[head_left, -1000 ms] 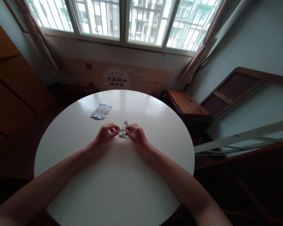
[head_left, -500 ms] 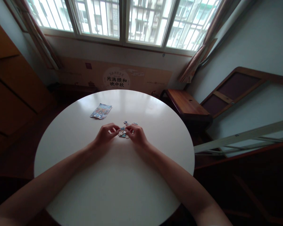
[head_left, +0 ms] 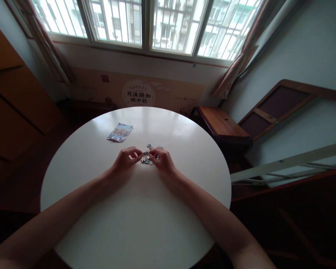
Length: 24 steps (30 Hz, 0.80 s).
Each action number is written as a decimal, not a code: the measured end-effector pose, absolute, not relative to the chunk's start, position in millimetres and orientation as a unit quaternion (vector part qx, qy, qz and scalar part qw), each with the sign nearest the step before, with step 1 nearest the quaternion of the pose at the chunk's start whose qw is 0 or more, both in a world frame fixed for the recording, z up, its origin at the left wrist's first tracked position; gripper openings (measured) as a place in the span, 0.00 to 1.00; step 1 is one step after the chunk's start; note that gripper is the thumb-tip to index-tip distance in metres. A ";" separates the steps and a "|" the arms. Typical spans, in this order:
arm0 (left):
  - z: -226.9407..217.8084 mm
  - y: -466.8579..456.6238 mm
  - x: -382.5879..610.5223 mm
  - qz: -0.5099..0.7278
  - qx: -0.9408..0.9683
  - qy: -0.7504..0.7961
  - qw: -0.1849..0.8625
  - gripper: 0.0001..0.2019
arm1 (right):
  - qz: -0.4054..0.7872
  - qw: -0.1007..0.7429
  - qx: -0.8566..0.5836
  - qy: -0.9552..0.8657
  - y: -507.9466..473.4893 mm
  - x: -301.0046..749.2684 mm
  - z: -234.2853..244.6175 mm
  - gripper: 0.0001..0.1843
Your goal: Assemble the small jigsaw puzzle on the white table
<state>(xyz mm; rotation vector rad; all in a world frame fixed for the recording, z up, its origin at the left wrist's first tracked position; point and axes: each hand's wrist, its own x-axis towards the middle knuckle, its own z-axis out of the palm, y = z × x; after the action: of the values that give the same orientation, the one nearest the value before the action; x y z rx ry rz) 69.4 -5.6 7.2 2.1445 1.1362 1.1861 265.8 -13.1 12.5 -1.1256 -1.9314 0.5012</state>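
Small jigsaw puzzle pieces (head_left: 147,160) lie in a loose pile near the middle of the round white table (head_left: 137,209). Some show pale backs, others blue and coloured print. Between my fingertips, just above the pile, is a small bluish puzzle piece (head_left: 146,153). My left hand (head_left: 127,157) pinches it from the left with thumb and forefinger. From the right, my right hand (head_left: 161,158) pinches at the same spot and covers part of the pile. Whether one piece or two joined ones are held is too small to tell.
A colourful printed packet or leaflet (head_left: 120,132) lies on the table, beyond my left hand. Behind the table stand a wooden bench (head_left: 222,121) at the right and a cardboard panel (head_left: 100,87) under the barred window. An orange-brown cabinet (head_left: 14,97) is at the left.
The piece between my fingertips looks slightly turned and darker. Both hands stay in nearly the same place, and the pile and packet have not moved.
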 end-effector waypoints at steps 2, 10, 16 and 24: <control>6.4 -5.4 69.1 0.429 0.774 0.410 0.220 0.09 | 0.198 0.412 -0.447 -0.769 -13.0 265.8 12.4 0.06; 8.0 -6.4 70.3 0.429 0.770 0.414 0.224 0.10 | 0.199 0.410 -0.453 -0.766 -13.0 265.6 12.6 0.06; 10.1 -7.3 70.0 0.426 0.773 0.416 0.220 0.12 | 0.198 0.412 -0.450 -0.767 -13.7 266.1 11.7 0.06; 9.4 -7.9 70.6 0.423 0.771 0.423 0.218 0.11 | 0.202 0.406 -0.456 -0.766 -14.5 265.9 14.2 0.07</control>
<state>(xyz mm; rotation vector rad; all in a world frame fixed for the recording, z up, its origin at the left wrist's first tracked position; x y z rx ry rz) 70.6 -7.9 9.4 2.1339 1.1723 1.1711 265.9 -14.5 14.2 -1.1492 -1.9321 0.5091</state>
